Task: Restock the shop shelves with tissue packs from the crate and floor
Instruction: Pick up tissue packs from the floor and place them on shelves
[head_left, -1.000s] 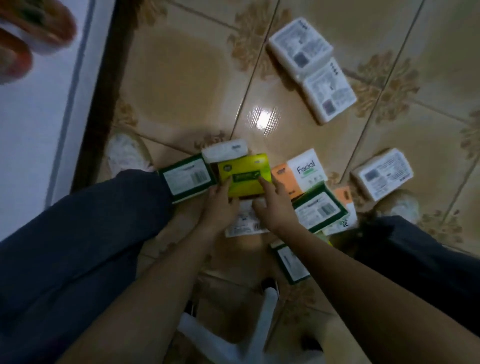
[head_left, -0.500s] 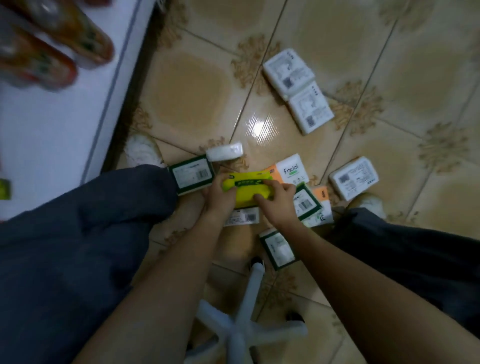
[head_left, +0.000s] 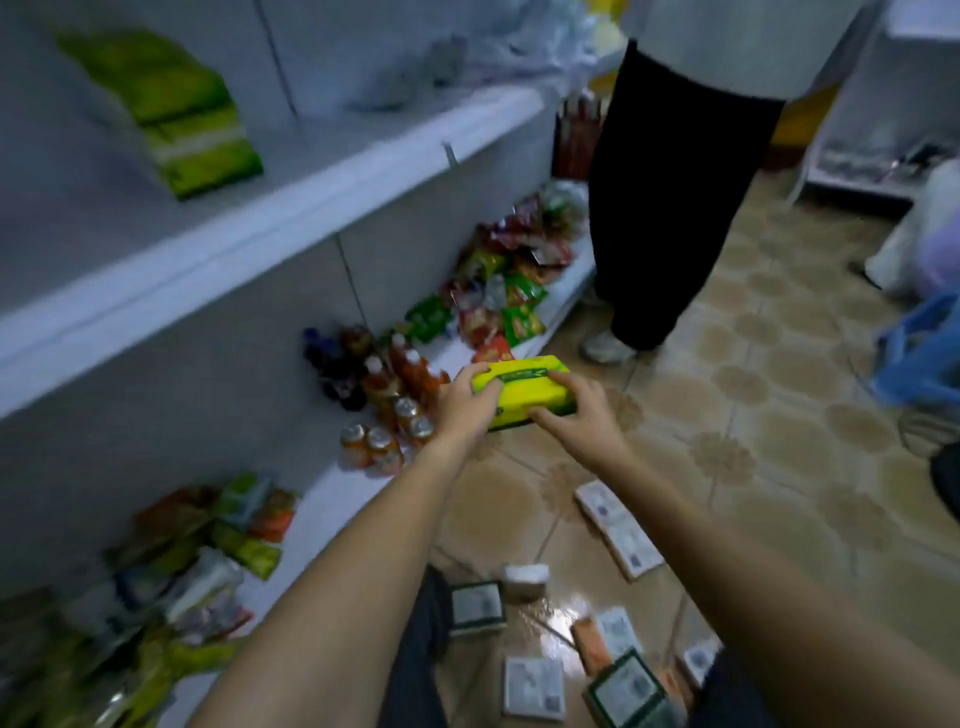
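**Yellow pack up off the floor, heading for the shelf**

A moment ago the yellow tissue pack (head_left: 524, 397) lay among the floor packs (head_left: 618, 535). Now the left hand (head_left: 465, 405) and right hand (head_left: 576, 415) grasp its two ends and hold it in the air just beside the bottles (head_left: 395, 410) on the bottom shelf (head_left: 332, 499). Placing likely comes next, and many packs remain below. The upper shelf (head_left: 260, 228) juts out above, with bare room beside its green bags (head_left: 176, 114). A standing person (head_left: 670, 182) narrows the aisle ahead
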